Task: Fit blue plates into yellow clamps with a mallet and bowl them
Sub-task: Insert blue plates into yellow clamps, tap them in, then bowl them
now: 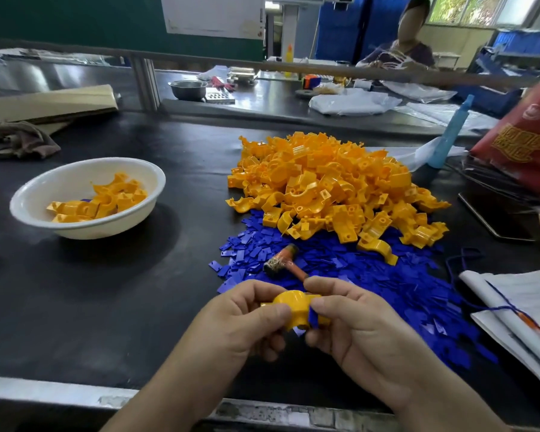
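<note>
Both hands are holding one yellow clamp [293, 307] over the near table [138, 307] edge. The left hand [247, 316] is curling round its left side; the right hand [356, 322] is pinching a blue plate [313, 318] against its right end. The mallet [282, 260] is lying on the loose blue plates [387, 275], just beyond the fingers. The bowl [44, 198] is sitting well left, holding clamps. The red bag [527, 141] is showing gold print, unreadable.

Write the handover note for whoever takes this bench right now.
Left hand grips a yellow clamp; right hand pinches a blue plate at its end, not yet hammered in.
Mallet lies on the blue plate pile, beyond the hands.
Done: several clamps in the white bowl.
Left: seat this plate, bowl it, then work through the yellow clamp pile.
</note>
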The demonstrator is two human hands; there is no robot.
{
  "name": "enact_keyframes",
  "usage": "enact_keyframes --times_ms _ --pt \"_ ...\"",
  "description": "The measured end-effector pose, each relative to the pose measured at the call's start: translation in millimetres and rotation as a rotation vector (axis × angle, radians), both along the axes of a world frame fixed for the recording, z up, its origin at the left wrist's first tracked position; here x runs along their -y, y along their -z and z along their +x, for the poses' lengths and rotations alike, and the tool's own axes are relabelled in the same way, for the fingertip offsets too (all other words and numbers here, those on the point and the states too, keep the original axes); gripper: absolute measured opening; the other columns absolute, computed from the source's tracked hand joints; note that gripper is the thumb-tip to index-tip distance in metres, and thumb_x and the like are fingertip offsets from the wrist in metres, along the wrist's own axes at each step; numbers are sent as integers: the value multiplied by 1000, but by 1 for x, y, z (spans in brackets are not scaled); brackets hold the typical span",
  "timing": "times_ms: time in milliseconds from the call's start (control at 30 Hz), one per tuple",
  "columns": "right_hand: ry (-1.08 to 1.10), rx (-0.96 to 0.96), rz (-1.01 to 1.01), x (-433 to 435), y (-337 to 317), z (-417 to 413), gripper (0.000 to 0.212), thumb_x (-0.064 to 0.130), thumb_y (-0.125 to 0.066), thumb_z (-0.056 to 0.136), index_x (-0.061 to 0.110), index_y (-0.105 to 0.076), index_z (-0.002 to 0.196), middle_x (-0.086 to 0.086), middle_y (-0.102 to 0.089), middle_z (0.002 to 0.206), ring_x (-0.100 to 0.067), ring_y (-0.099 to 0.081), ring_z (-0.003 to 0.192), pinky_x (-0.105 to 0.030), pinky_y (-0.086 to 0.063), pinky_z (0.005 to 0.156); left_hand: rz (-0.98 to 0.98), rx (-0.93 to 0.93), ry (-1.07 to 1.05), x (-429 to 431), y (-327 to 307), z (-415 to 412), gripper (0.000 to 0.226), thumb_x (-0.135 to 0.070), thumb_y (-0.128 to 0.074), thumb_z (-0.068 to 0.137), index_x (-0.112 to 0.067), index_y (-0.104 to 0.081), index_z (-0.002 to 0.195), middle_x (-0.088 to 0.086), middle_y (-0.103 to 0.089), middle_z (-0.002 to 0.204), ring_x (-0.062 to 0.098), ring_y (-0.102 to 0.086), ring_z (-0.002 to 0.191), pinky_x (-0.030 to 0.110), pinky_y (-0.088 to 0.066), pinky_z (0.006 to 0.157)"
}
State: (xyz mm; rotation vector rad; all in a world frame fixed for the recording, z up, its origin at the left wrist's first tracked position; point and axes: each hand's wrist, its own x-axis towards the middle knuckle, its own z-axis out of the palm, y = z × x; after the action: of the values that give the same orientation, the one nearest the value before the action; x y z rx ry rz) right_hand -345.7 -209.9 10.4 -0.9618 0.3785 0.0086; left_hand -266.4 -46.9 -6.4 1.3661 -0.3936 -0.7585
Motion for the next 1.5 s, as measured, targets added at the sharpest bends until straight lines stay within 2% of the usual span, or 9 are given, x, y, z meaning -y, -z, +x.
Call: enact_keyframes --times_ms 200,300,400,600,833,1033,1267,1400,1500 --pt "-34 -20 220 -13 9 3 34 15 -51 91 -10 -59 112 -23 -65 95 -26 -62 75 -32 -56 64 -78 -16 -125 3 4 -7 15 -21 -76 65 -21 -73 80 9 -70 72 17 -64 60 25 -50 53" --pt "55 1 314 -12 10 2 33 -8 -40 86 -13 -53 116 -34 -58 114 -32 -68 84 -37 -58 67 -153 -74 -164 0 4 -5 9 -14 -74 64 -19 -73 71 14 -71 74 19 -66 61 26 -54 54" --pt "163 0 330 -10 10 0 43 -26 -24 77 -17 -50 110 -37 -49 113 -41 -70 82 -40 -60 66 -222 -109 -188 -3 6 -6 13 -10 -78 57 -18 -73 66 17 -71 76 21 -69 64 27 -55 55" --pt "167 -51 354 -7 8 -4 27 -17 -33 92 -10 -50 112 -36 -56 111 -43 -69 89 -33 -59 56 -231 -115 -231 -5 10 -8 13 -6 -74 59 -17 -73 65 19 -72 79 25 -71 66 28 -55 55" --pt "183 -18 339 -6 5 -9 51 -27 -14 75 -12 -49 109 -39 -52 112 -46 -68 89 -43 -60 63 -212 -68 -242 -7 11 -10 15 -7 -76 58 -20 -73 65 16 -72 75 25 -71 66 28 -56 56" --pt "164 -18 324 -6 8 -8 40 -24 -22 85 -9 -50 109 -37 -54 111 -44 -68 88 -42 -60 61 -206 -61 -242 -8 13 -11 20 -16 -81 49 -18 -72 67 15 -71 72 25 -71 65 26 -54 55" --pt "264 120 -3 -6 14 -11 36 -22 -31 87 -3 -57 104 -28 -67 105 -38 -68 97 -45 -57 80 -163 -44 -195 -7 10 -16 23 -24 -79 44 -19 -72 66 15 -71 70 22 -68 61 26 -53 53" --pt "226 323 -222 -12 7 -11 39 -12 -38 90 8 -59 114 -13 -68 115 -26 -62 114 -37 -49 97 -120 -30 -112 -2 8 -28 23 -23 -80 44 -18 -71 64 16 -69 66 22 -67 60 25 -52 52" --pt "177 342 -337 -19 6 -8 45 -9 -40 91 19 -62 117 -3 -67 120 -16 -59 118 -30 -45 102 -148 -45 -79 4 6 -37 23 -20 -82 45 -15 -71 65 20 -68 67 24 -68 60 26 -52 53"
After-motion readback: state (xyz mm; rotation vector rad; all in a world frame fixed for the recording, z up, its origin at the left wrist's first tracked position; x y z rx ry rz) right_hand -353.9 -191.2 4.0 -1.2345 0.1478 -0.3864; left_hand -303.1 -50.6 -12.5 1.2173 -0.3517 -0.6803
